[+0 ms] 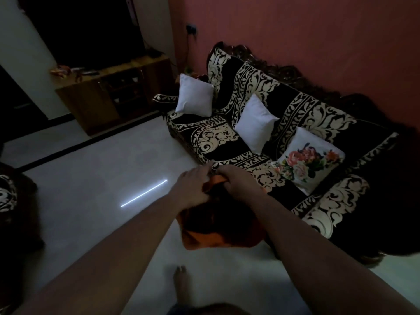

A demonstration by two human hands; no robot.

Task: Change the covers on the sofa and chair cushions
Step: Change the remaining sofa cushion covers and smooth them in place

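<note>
An orange cushion [216, 233] hangs in front of the sofa, held by its top edge. My left hand [193, 187] and my right hand [238, 183] both grip that top edge close together, fingers curled into the fabric. Behind them stands the sofa [227, 142], draped in black cloth with cream patterns. Two plain white cushions [194, 98] [255, 123] and one white cushion with a flower print [309, 160] lean against its back.
A wooden cabinet [109, 94] stands at the back left under a dark screen. Part of a chair [9, 196] with the same patterned cloth shows at the left edge. The pale floor [91, 178] lies between them; my bare foot [181, 280] is below the cushion.
</note>
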